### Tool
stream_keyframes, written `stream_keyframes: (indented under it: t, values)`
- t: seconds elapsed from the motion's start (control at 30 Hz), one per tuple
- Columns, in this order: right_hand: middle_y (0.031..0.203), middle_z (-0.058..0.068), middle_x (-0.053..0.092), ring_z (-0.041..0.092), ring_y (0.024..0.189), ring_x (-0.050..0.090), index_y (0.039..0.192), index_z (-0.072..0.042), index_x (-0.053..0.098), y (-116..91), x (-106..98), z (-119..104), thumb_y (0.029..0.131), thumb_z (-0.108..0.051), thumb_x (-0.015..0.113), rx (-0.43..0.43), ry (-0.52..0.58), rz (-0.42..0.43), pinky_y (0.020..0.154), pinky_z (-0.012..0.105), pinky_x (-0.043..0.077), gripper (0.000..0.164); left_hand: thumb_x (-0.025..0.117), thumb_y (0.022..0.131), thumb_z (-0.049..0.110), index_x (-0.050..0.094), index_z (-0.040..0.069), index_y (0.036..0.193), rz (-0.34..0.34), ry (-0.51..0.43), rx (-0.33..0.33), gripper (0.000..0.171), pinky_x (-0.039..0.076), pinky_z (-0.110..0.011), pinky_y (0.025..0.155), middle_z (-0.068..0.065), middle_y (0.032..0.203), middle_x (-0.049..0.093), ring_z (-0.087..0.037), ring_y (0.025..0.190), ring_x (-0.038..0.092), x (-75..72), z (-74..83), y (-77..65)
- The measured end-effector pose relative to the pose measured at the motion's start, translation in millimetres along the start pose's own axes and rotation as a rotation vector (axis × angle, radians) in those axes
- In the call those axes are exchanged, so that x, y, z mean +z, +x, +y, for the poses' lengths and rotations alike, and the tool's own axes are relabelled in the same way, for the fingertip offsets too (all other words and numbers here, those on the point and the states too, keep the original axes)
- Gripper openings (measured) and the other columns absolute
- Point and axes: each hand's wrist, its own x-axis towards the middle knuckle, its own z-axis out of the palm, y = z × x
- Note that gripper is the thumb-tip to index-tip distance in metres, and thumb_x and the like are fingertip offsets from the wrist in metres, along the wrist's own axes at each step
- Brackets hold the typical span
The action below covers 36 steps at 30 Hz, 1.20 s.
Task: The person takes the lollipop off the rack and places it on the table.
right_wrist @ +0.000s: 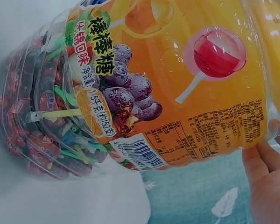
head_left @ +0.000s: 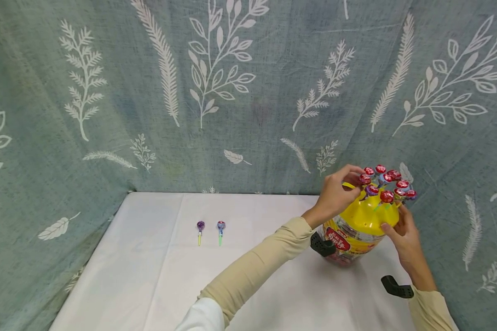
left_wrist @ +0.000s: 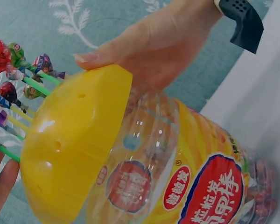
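Note:
A large clear lollipop jar (head_left: 343, 239) with a yellow lid (head_left: 366, 219) stands tilted at the table's right side. Several wrapped lollipops (head_left: 387, 197) stick up from holes in the lid. My left hand (head_left: 338, 189) is at the lid's far left, its fingertips pinching a green lollipop stick (left_wrist: 9, 153) right at the lid's surface. On the other side, my right hand (head_left: 407, 236) holds the jar near its neck, with the thumb (left_wrist: 95, 58) on the lid's edge. Through the jar's lower wall, many more lollipops (right_wrist: 42, 107) show inside.
Two loose lollipops, one purple (head_left: 200, 225) and one blue (head_left: 221, 225), lie side by side on the white tablecloth (head_left: 145, 262), left of the jar. A grey-green leaf-patterned curtain (head_left: 257, 101) hangs close behind the table and along its sides.

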Motion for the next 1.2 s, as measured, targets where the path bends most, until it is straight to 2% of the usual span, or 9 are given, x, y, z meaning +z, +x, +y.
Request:
stream_keyframes:
  t: [0.13,0.23,0.37,0.47,0.67,0.83,1.07,1.2]
  values:
    - [0.152,0.014,0.019,0.001,0.118,0.038,0.151,-0.022,0.012,0.6,0.6,0.6,0.097,-0.012,0.052,-0.004,0.012,0.001,0.089,0.006,0.038,0.068,0.060,0.085,-0.009,0.057,0.000,0.113,0.019,-0.022,0.025,0.030,0.050,-0.012,0.071,-0.016,0.094,0.067,-0.018,0.084,0.064,-9.3,19.9,-2.0]
    - [0.152,0.014,0.019,0.001,0.118,0.038,0.151,-0.022,0.012,0.3,1.4,0.9,0.097,-0.013,0.053,0.004,0.008,-0.001,0.089,0.006,0.038,0.068,0.061,0.085,-0.008,0.057,0.000,0.112,0.036,-0.015,0.031,0.029,0.051,-0.012,0.071,-0.014,0.093,0.067,-0.015,0.083,0.065,-15.9,29.7,-2.2]
    - [0.153,0.014,0.018,0.001,0.119,0.037,0.151,-0.022,0.012,-0.1,1.7,1.4,0.097,-0.013,0.053,0.000,0.000,0.000,0.090,0.006,0.038,0.069,0.062,0.085,-0.006,0.057,0.001,0.113,0.046,-0.008,0.034,0.030,0.051,-0.013,0.071,-0.013,0.094,0.068,-0.010,0.082,0.064,-23.3,34.3,-2.1]
    - [0.153,0.013,0.018,0.000,0.120,0.037,0.151,-0.021,0.012,-0.1,1.3,1.8,0.097,-0.012,0.052,-0.011,0.002,-0.002,0.089,0.006,0.038,0.069,0.063,0.085,-0.006,0.057,0.001,0.115,0.045,-0.024,0.033,0.031,0.051,-0.014,0.071,-0.015,0.095,0.067,-0.014,0.082,0.065,-30.0,34.7,-3.6]
    - [0.154,0.012,0.018,0.000,0.119,0.037,0.151,-0.021,0.012,-0.4,0.4,2.0,0.097,-0.010,0.052,-0.025,0.013,0.001,0.090,0.006,0.038,0.069,0.063,0.085,-0.006,0.056,-0.001,0.116,0.041,-0.048,0.022,0.032,0.051,-0.018,0.071,-0.018,0.096,0.066,-0.020,0.081,0.065,-42.4,24.2,-9.5]
    - [0.154,0.011,0.018,-0.001,0.119,0.037,0.151,-0.020,0.012,-0.8,0.2,2.5,0.097,-0.009,0.052,-0.026,0.030,-0.004,0.089,0.005,0.038,0.068,0.064,0.085,-0.004,0.057,0.001,0.116,0.070,-0.050,-0.013,0.032,0.052,-0.021,0.066,-0.018,0.094,0.064,-0.021,0.079,0.063,-54.1,14.4,-17.3]
    - [0.153,0.011,0.019,0.000,0.118,0.038,0.151,-0.020,0.012,-1.4,0.9,1.7,0.097,-0.009,0.052,-0.029,0.042,-0.003,0.088,0.005,0.038,0.069,0.067,0.087,0.008,0.057,0.012,0.122,0.085,-0.073,-0.092,0.036,0.054,-0.026,0.059,-0.004,0.092,0.062,-0.013,0.077,0.061,-60.0,-36.1,-24.8]
    - [0.153,0.011,0.019,0.000,0.118,0.038,0.151,-0.019,0.012,-1.3,1.2,1.0,0.097,-0.009,0.052,-0.030,0.053,-0.004,0.088,0.005,0.038,0.069,0.067,0.088,0.009,0.057,0.013,0.123,0.085,-0.092,-0.140,0.037,0.055,-0.029,0.057,-0.005,0.091,0.061,-0.014,0.076,0.061,-67.1,-44.1,-31.9]
